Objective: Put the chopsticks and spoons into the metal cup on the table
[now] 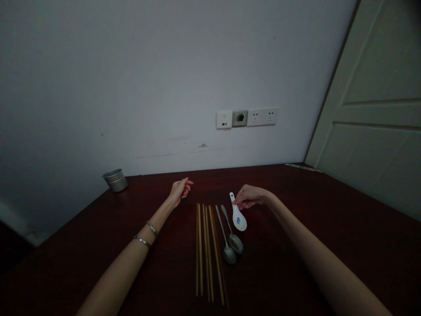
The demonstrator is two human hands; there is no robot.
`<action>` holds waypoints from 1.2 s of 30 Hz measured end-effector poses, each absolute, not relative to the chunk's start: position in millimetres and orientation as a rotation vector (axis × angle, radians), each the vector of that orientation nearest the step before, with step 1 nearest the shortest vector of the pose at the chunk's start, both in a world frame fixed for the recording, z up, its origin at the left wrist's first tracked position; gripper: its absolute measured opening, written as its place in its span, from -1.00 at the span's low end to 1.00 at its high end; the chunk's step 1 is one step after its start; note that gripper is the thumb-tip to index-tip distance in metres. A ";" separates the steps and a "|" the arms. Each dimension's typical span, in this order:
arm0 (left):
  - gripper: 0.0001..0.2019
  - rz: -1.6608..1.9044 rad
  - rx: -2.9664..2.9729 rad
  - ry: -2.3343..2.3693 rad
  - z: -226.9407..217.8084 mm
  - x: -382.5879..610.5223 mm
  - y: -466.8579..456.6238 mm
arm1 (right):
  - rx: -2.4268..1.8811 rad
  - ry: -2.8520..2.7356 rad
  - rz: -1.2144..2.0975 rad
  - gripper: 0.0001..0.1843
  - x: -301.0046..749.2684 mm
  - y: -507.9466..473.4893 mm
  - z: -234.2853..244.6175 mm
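Note:
My right hand [250, 196] is closed, with its fingertips at the handle of a white porcelain soup spoon [239, 220] that has a blue motif in its bowl. Just left of it lie two metal spoons [229, 255] [236, 244], bowls toward me. Several wooden chopsticks [206, 254] lie side by side to the left of the spoons, running lengthwise away from me. Above the table, beyond the chopsticks' far ends, my left hand [180, 191] holds nothing; its fingers are loosely bent and partly apart, with one pointing right.
A metal cup [115, 180] stands at the far left corner of the dark red table [158, 281]. Behind the table rises a pale wall with sockets [262, 116]. A light panelled door [371, 131] is on the right. A thin strip [302, 167] lies at the back right edge.

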State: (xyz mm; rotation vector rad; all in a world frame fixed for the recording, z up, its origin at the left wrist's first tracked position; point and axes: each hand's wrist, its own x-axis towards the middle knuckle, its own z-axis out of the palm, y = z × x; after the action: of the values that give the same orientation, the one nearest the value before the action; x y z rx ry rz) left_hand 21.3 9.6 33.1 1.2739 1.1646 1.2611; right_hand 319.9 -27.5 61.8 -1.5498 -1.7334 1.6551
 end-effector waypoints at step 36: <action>-0.77 0.666 1.751 1.325 39.8 16.2 -3.9 | -1.688 -1.928 1.458 -0.76 318.2 -38.8 90.8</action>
State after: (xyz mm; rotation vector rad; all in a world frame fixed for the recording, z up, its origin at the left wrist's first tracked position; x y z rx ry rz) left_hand 16.2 -3.9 39.8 1.7513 1.3254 0.6663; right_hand 318.2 -38.8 90.8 -1.6881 -1.9277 1.4578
